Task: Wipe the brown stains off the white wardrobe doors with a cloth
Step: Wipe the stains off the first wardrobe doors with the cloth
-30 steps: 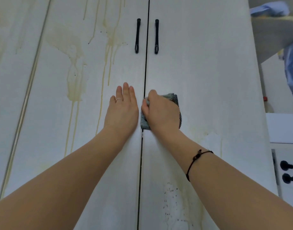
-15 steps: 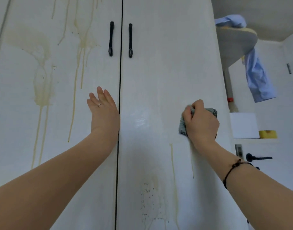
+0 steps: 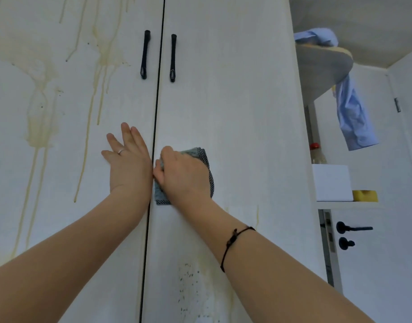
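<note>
Your right hand (image 3: 184,176) holds the cloth (image 3: 206,159) against the right door (image 3: 235,113), just beside the centre gap.
The cloth is soft, light and limp, so keep it bunched as a pad under your palm with your fingers curled over its top edge; it should glide easily on the smooth panel. Its long side runs roughly up the door, leaning slightly right. Your left hand (image 3: 128,164) lies flat on the left door (image 3: 67,217), fingers spread, bracing. The heavy brown stains (image 3: 40,120) there look untouched.

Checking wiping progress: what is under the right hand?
A grey-blue cloth, held against the right door, its edges showing around the right hand. Whether any stain lies beneath the cloth cannot be seen.
</note>
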`<state>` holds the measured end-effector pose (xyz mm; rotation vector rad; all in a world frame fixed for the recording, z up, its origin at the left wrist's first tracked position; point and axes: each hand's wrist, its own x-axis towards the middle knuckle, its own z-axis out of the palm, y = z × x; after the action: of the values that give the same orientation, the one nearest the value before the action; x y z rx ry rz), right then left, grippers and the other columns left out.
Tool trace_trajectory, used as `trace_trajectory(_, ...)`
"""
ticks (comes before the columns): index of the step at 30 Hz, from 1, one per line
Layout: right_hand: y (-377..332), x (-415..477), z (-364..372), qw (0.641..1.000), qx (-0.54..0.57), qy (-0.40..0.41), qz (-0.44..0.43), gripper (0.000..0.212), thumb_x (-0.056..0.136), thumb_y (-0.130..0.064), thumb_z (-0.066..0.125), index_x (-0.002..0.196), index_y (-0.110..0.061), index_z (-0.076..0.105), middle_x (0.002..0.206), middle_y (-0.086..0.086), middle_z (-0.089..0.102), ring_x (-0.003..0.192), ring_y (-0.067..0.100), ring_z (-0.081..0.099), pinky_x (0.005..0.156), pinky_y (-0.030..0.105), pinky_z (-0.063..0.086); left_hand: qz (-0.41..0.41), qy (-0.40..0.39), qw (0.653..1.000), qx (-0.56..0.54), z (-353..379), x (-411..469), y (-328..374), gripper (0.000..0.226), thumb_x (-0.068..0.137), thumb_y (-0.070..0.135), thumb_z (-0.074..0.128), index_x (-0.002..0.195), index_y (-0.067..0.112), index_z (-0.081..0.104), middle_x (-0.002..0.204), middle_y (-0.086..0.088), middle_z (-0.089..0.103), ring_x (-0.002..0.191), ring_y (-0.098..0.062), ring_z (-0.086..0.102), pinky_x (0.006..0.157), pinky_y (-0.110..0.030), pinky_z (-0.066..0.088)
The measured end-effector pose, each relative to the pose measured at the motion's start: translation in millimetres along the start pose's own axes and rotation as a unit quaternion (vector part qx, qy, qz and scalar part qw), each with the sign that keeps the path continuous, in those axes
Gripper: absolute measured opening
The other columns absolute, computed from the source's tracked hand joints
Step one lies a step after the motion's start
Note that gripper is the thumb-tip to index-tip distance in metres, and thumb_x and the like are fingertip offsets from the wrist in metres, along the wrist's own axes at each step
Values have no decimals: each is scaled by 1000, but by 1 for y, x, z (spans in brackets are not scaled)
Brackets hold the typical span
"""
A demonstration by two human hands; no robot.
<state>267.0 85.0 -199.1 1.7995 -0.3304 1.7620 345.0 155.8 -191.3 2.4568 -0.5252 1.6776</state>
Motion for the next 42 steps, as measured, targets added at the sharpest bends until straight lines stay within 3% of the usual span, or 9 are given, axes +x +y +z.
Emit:
trace_trajectory(4,30,-11,-13,1000,4,-1,-4,17,86,-19,65,75,-12,54,55,-1,54,45,22,39,46,28,16,1,-11,1000,2,-8,-4,-1,90,99,15,55,148,-17,-13,161,-34,-3,147,-47,24,108,-43,44)
trace_trajectory(14,162,-74,-64,963,-51,17,265,18,97,-42,42,86,-29,41,57,-10,47,49,15,47,46,23,22,28,-24,999,-24,-12,-6,-8,90,98,11,54,146,-18,-16,159,-36,-9,147,-50,20,111,-45,41)
trace_trajectory(19,144,-148,-71,944,-55,33,323,18,97,-46,40,83,-42,30,55,-16,45,47,4,44,44,20,23,25,-17,999,-36,-4,-7,-6,92,97,13,56,147,-18,-16,160,-35,-7,147,-49,21,109,-43,43)
trace_trajectory(23,92,-161,-58,969,-26,-36,245,15,89,-38,53,78,-35,44,60,-14,51,50,10,48,43,24,30,30,-13,998,-45,-2,-11,-8,92,96,10,56,147,-17,-17,160,-35,-8,147,-49,21,108,-44,44)
trace_trajectory(27,78,-104,-48,992,-52,-59,98,25,86,-42,43,77,-23,56,56,-7,55,46,19,50,45,24,20,40,-14,997,-58,-2,-11,-9,91,96,7,55,147,-16,-16,159,-35,-8,146,-51,22,107,-44,45)
trace_trajectory(32,102,-32,-43,980,-58,-24,186,17,94,-37,45,87,-22,45,59,-7,53,52,19,47,45,25,20,44,-10,996,-73,2,-15,-12,92,96,11,55,148,-15,-16,159,-36,-8,146,-51,21,109,-46,42)
trace_trajectory(37,76,-99,-51,979,-29,-50,197,15,91,-34,50,82,-22,51,58,-9,52,48,15,48,42,26,32,38,-11,994,-105,-2,-19,-14,91,96,7,56,149,-13,-16,160,-34,-9,146,-52,19,111,-49,40)
trace_trajectory(40,69,-153,-62,992,15,-114,49,9,79,-30,52,72,-26,55,55,-9,52,46,14,48,45,25,27,50,9,992,-118,2,-18,-18,89,98,9,52,150,-12,-17,160,-34,-9,146,-53,18,112,-50,37)
trace_trajectory(42,78,-153,-60,992,24,-99,-76,9,79,-24,58,71,-21,55,54,-8,49,46,15,45,45,26,30,62,22,990,-121,6,-18,-20,82,100,9,44,149,-13,-17,159,-36,-9,145,-54,19,111,-50,38)
